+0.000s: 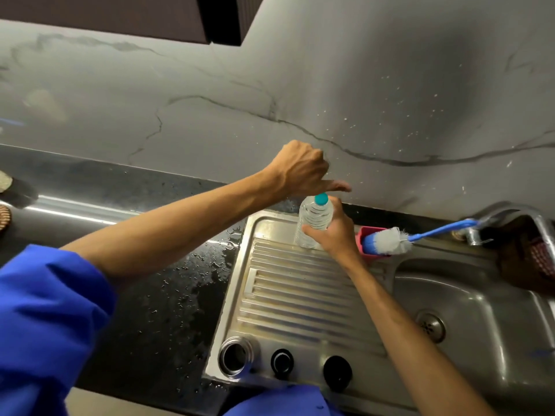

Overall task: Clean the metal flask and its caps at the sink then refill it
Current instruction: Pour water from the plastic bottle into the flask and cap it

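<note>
Clear water bottle (pixel 313 222) is clamped at 12 o'clock on the drainboard (pixel 300 292) by right hand (pixel 336 232). Left hand (pixel 300 169) hovers curled above the teal cap (pixel 321 198), holding nothing. Open metal flask (pixel 235 354) and two black caps (pixel 282 362) stand at 6 o'clock. Cap should be pinched, bottle kept steady while twisting.

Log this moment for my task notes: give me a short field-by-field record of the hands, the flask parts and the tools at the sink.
right hand: grips the clear plastic bottle by its body
bottle cap: teal, still on
left hand: above the cap, fingers curled, holding nothing visible
metal flask: open mouth up, near edge of the draining board
two black caps: beside the flask, in a row
bottle brush: head in the pink holder
tap: no water seen running
</note>
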### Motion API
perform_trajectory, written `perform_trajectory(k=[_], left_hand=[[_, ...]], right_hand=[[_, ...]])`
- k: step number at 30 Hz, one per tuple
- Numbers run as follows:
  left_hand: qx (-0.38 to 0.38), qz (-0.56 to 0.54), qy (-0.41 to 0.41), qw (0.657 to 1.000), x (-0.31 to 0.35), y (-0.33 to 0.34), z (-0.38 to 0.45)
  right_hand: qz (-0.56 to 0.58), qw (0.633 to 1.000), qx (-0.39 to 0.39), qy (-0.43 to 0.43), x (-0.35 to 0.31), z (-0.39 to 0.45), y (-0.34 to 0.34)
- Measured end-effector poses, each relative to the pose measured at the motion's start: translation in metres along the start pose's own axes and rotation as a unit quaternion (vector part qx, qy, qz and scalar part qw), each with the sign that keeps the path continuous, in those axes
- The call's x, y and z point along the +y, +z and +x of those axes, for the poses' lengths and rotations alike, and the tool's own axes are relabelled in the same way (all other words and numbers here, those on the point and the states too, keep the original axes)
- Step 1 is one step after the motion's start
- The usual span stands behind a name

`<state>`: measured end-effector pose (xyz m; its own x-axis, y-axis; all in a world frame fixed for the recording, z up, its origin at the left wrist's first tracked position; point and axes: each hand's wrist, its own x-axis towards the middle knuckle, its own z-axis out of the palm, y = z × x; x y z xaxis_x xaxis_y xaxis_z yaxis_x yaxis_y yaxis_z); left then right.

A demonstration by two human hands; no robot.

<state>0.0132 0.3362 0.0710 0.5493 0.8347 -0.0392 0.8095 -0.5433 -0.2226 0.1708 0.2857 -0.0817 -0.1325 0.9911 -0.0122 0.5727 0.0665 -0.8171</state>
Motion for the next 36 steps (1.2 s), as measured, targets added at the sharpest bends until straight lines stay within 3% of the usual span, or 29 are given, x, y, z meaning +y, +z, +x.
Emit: perform_trajectory(k=[3, 5, 7, 9, 12, 16, 23, 29, 33, 36], left_hand=[[0.064, -0.049, -0.066, 0.995, -0.010, -0.005, -0.001], [0.078, -0.056, -0.061, 0.994, -0.019, -0.001, 0.000], [0.050, -0.131, 0.021, 0.990, -0.026, 0.004, -0.001], [-0.018, -0.239, 0.131, 0.962, -0.024, 0.003, -0.006], [-0.047, -0.147, 0.198, 0.968, -0.012, 0.011, -0.009], [-0.015, -0.071, 0.108, 0.992, -0.008, 0.010, -0.003], [0.026, -0.032, -0.009, 0.999, -0.023, 0.007, -0.006], [0.030, -0.157, -0.093, 0.983, -0.050, 0.031, -0.056], [-0.049, -0.197, -0.111, 0.973, -0.065, 0.083, -0.140], [-0.037, -0.241, -0.185, 0.952, -0.064, 0.115, -0.217]], right_hand=[[0.001, 1.000, 0.008, 0.005, 0.002, 0.000, -0.002], [0.007, 1.000, 0.005, 0.003, 0.002, -0.001, -0.002], [0.021, 1.000, 0.006, 0.005, 0.001, -0.002, 0.001], [0.037, 0.999, 0.012, 0.004, 0.002, -0.003, 0.005], [0.032, 0.999, 0.017, 0.000, 0.004, -0.002, 0.005], [0.022, 1.000, 0.013, -0.006, 0.006, -0.003, 0.003], [0.028, 1.000, 0.012, 0.001, 0.009, -0.002, 0.006], [0.093, 0.994, -0.005, 0.048, 0.026, -0.006, 0.015], [0.120, 0.988, -0.063, 0.070, 0.034, 0.001, 0.018], [0.131, 0.982, -0.110, 0.081, 0.040, 0.017, 0.009]])
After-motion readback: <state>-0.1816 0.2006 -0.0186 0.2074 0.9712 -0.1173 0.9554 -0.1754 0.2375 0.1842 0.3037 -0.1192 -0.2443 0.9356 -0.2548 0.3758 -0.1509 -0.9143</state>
